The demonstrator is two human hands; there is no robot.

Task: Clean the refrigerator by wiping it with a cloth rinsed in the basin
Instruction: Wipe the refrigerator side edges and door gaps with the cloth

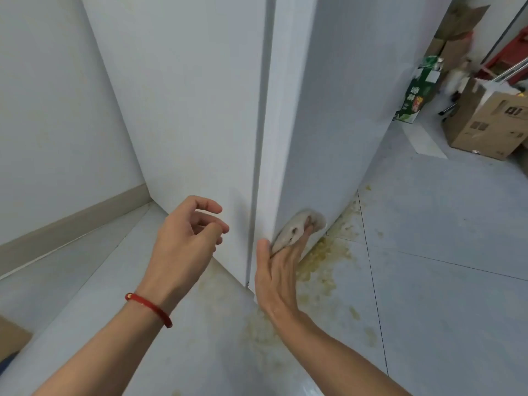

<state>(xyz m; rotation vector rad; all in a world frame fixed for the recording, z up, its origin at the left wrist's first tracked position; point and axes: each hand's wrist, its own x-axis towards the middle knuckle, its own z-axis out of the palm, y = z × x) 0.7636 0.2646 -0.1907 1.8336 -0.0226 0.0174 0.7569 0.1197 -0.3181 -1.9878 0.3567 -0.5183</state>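
A: Status?

B: Right grip (281, 261) presses a grey cloth (297, 228) flat against the refrigerator (337, 110), low on the side panel by the bottom corner. Fingers straight, thumb along the cloth edge. Left grip (190, 232) hangs free just left of it, loosely curled, grasping nothing, not touching the door.

A: Progress?

B: Mid-wipe, I'd say. Panel above the cloth looks mostly clean; faint yellowish marks show higher on the door. Yellow splatter (323, 261) on the floor (443, 224) just right of the right grip, right at the fridge base. So the lower edge probably needs more passes.

A: Basin?

B: Not in view. Can't judge the rinse water.

A: Containers?

B: Far right, past the fridge: open cardboard box (485, 124), contents unclear. Green carton (415, 95) beside it, looks closed.
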